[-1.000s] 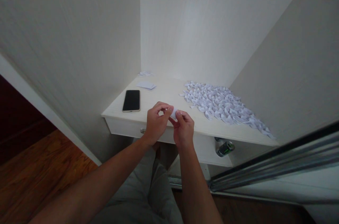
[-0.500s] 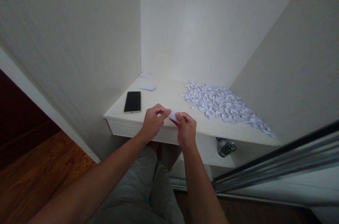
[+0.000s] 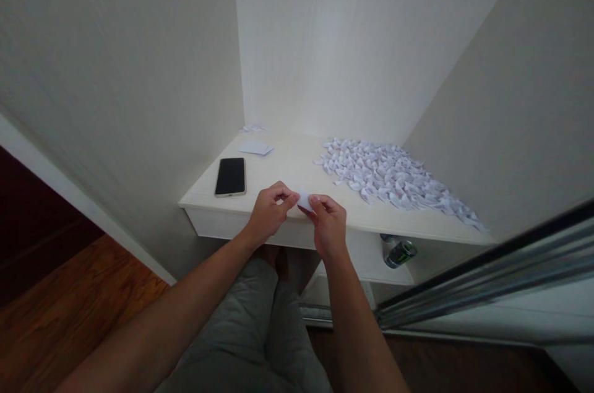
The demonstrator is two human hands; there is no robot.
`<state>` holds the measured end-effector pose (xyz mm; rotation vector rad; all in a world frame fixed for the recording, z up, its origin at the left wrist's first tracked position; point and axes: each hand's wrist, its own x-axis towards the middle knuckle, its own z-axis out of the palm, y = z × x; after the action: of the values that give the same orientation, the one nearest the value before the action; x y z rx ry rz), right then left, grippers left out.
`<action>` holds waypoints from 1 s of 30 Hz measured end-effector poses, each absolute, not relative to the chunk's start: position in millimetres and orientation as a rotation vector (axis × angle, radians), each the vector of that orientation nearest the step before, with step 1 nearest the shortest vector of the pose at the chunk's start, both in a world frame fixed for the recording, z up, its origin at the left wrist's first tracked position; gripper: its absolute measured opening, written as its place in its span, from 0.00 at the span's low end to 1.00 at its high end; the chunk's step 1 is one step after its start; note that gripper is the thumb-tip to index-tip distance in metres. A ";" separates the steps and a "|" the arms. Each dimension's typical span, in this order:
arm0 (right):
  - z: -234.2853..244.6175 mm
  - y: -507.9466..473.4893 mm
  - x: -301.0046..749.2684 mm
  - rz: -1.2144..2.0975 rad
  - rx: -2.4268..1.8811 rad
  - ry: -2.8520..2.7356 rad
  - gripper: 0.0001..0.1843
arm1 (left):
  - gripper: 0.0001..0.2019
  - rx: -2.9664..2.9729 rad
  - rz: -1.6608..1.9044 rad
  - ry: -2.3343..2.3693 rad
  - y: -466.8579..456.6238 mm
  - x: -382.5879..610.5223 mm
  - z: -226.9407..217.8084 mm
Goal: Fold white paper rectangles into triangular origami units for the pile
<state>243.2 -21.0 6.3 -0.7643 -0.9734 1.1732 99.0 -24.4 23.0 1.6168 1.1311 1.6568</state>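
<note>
A small piece of white paper (image 3: 304,200) is pinched between my two hands, just above the front edge of the white shelf (image 3: 288,161). My left hand (image 3: 273,210) grips its left end between thumb and forefinger. On the right end, the thumb and fingers of my right hand (image 3: 328,223) are closed. Beyond my right hand spreads a wide heap of small folded white paper pieces (image 3: 390,176). Flat sheets of white paper (image 3: 255,148) lie in a short stack toward the back left.
A dark-screened phone (image 3: 231,177) lies at the shelf's left side. A few paper scraps (image 3: 253,129) sit in the back corner. Below, a dark can (image 3: 400,254) lies on a lower shelf. Panels enclose the left, back and right; a metal door track (image 3: 464,285) runs at lower right.
My hands have drawn slightly apart, and more of the white paper shows between them. The whole view has shifted a little; the phone, heap and stack stay put on the shelf.
</note>
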 end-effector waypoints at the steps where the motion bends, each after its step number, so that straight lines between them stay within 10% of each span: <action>1: 9.0 -20.2 247.3 1.143 -0.806 -1.051 0.12 | 0.15 1.692 1.598 1.129 -23.2 96.0 26.1; 11: 45.2 -4.6 261.9 0.832 -0.830 -1.627 0.08 | 0.09 2.413 1.115 1.060 -0.8 73.0 77.0; 30: 37.3 -8.8 247.0 0.794 -0.881 -1.315 0.08 | 0.06 2.025 1.396 1.161 -2.1 87.1 63.9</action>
<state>247.0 -8.8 37.3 -0.8808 -1.3154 0.7944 87.1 -2.1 63.9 2.0252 1.1607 1.3961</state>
